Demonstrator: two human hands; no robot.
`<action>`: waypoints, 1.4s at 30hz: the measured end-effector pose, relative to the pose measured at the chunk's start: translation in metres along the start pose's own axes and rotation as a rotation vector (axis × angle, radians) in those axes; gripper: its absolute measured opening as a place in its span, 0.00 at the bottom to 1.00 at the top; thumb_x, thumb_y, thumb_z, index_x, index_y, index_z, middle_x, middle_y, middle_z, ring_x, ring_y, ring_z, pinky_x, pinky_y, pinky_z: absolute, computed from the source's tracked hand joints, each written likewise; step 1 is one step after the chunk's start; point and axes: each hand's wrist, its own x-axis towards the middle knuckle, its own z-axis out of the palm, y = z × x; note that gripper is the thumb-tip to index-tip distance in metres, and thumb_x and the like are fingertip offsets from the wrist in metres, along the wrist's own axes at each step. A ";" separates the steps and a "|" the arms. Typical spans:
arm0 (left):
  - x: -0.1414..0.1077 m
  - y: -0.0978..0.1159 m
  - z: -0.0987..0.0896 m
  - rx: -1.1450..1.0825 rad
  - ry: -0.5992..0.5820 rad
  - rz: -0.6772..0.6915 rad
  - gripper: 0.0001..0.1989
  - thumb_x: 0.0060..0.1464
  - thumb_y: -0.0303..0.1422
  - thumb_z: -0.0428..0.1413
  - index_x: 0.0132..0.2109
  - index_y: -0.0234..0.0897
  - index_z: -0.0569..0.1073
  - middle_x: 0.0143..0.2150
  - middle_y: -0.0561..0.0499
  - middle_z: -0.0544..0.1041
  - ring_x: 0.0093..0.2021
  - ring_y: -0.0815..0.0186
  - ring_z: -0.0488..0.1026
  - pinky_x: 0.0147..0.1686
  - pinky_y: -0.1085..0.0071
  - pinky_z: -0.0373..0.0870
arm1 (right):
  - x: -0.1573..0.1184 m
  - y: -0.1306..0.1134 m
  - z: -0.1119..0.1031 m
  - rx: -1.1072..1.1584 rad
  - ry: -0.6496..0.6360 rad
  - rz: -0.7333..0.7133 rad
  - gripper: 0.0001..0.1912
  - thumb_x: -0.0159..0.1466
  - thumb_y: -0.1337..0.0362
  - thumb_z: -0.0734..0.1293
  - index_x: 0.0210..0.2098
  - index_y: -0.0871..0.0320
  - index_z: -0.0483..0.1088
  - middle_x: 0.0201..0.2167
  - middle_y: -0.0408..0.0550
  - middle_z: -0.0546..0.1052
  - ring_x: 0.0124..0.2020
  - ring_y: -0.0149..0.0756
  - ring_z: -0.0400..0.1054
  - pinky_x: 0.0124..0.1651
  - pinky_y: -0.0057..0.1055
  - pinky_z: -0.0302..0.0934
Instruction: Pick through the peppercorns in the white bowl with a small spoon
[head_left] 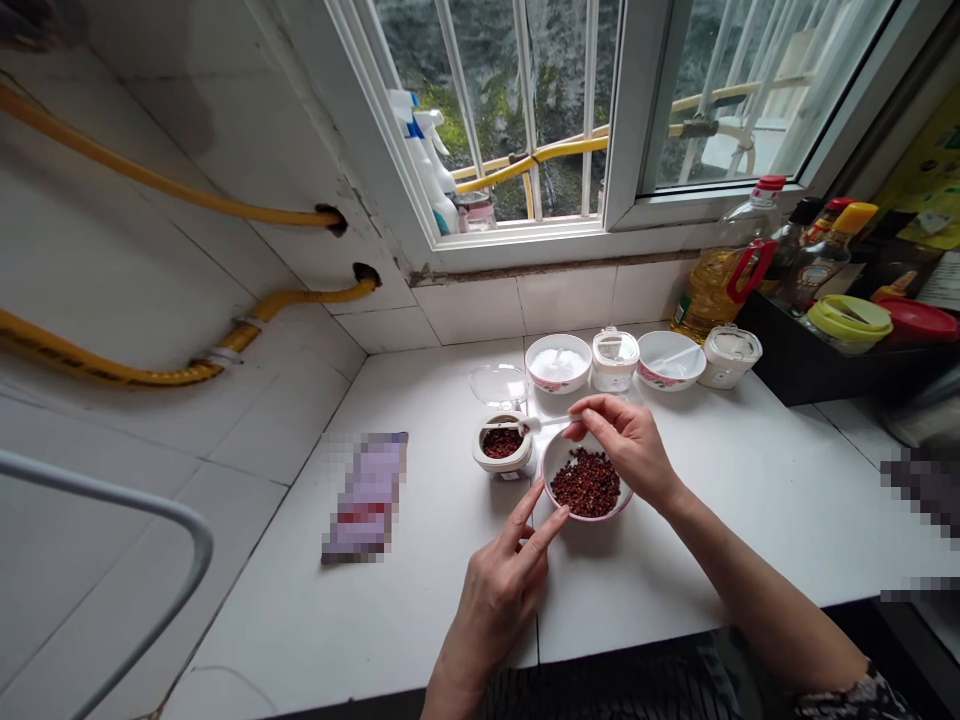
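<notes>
A small white spoon (531, 425) is pinched in my right hand (626, 445), its bowl at the right rim of an open white jar (504, 462). Dark red peppercorn-like grains fill part of that jar, whose clear lid (499, 385) is flipped up at the back. Right of the jar stands a white bowl (553, 455) holding more of the same grains (585, 484). My left hand (510, 580) rests spread fingertips on the bowl's near left rim, with nothing held in it. My right wrist is above the bowl's right side.
Behind are a bowl of white powder (559, 362), a closed jar (615, 360), a bowl with a spoon (671, 360) and another jar (730, 357). An oil bottle (724, 270) and a black condiment box (795, 350) stand back right. A purple packet (365, 497) lies left.
</notes>
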 end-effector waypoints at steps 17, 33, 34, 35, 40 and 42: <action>0.000 0.000 0.000 -0.002 0.000 -0.004 0.30 0.62 0.16 0.48 0.67 0.41 0.67 0.70 0.35 0.65 0.39 0.70 0.79 0.39 0.73 0.79 | -0.002 0.006 -0.031 -0.652 -0.070 -0.316 0.12 0.64 0.73 0.61 0.31 0.54 0.73 0.23 0.43 0.79 0.33 0.40 0.74 0.52 0.41 0.66; 0.000 0.000 0.000 -0.009 -0.001 -0.019 0.29 0.64 0.17 0.48 0.68 0.44 0.66 0.70 0.36 0.65 0.38 0.71 0.78 0.38 0.74 0.79 | -0.004 0.004 -0.029 -0.369 -0.151 -0.014 0.11 0.62 0.71 0.60 0.29 0.56 0.72 0.19 0.40 0.77 0.24 0.34 0.71 0.33 0.31 0.65; 0.000 0.000 0.000 -0.012 -0.004 -0.023 0.29 0.64 0.17 0.48 0.68 0.44 0.66 0.70 0.36 0.65 0.38 0.71 0.78 0.39 0.74 0.79 | -0.004 0.005 -0.029 -0.386 -0.145 -0.024 0.11 0.62 0.71 0.60 0.29 0.56 0.72 0.19 0.41 0.77 0.24 0.34 0.71 0.34 0.32 0.65; 0.000 0.000 0.000 -0.013 -0.004 -0.025 0.29 0.64 0.17 0.48 0.68 0.44 0.67 0.70 0.36 0.65 0.39 0.70 0.78 0.39 0.74 0.79 | -0.004 0.006 -0.028 -0.426 -0.138 -0.051 0.11 0.62 0.71 0.60 0.28 0.55 0.71 0.19 0.41 0.77 0.26 0.35 0.72 0.37 0.33 0.65; -0.002 -0.001 0.001 0.000 0.004 -0.016 0.29 0.64 0.17 0.48 0.67 0.43 0.67 0.70 0.37 0.65 0.38 0.70 0.79 0.38 0.75 0.79 | -0.003 0.012 -0.026 -0.580 -0.140 -0.157 0.13 0.62 0.74 0.60 0.27 0.54 0.71 0.19 0.39 0.78 0.28 0.36 0.71 0.51 0.39 0.63; -0.002 -0.001 0.001 0.004 0.002 -0.015 0.29 0.64 0.17 0.48 0.67 0.43 0.67 0.70 0.37 0.65 0.39 0.70 0.79 0.38 0.75 0.79 | -0.003 0.013 -0.027 -0.579 -0.151 -0.160 0.13 0.62 0.74 0.60 0.28 0.54 0.71 0.20 0.39 0.78 0.27 0.35 0.71 0.51 0.39 0.63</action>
